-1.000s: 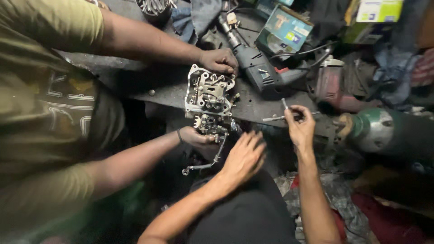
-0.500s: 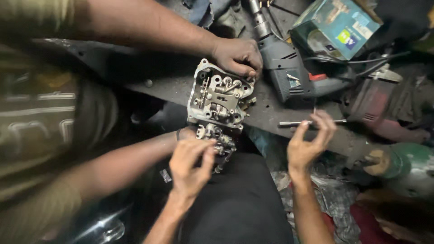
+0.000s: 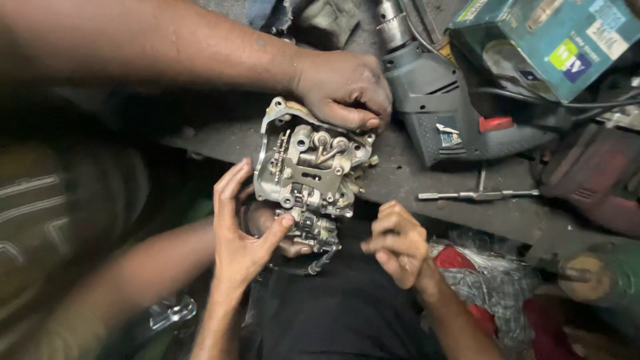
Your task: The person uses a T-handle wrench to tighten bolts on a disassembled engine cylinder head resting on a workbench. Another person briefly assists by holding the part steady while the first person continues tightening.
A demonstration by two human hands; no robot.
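A grey metal engine part [image 3: 303, 167] with valve springs and a small chain rests on a dark bench edge [image 3: 213, 137]. My left hand [image 3: 237, 233] is open against its left side, thumb tip on the lower piece [image 3: 313, 230]. My right hand [image 3: 400, 243] sits just right of that lower piece with fingers curled in; nothing shows in it. Another person's hand [image 3: 340, 87] grips the part's top right corner. Their other hand [image 3: 267, 220] lies under the part, mostly hidden behind my left hand.
A grey electric drill [image 3: 453, 113] lies right of the part, with a teal cardboard box [image 3: 553, 40] behind it. A T-handle wrench [image 3: 480, 195] rests on the bench. A dark red tool [image 3: 600, 180], a green cylinder [image 3: 613, 277] and red cloth [image 3: 460, 257] crowd the right.
My right hand has left the T-handle wrench and moved left toward the part, closing its fingers. My left hand has shifted up to the part's left side.
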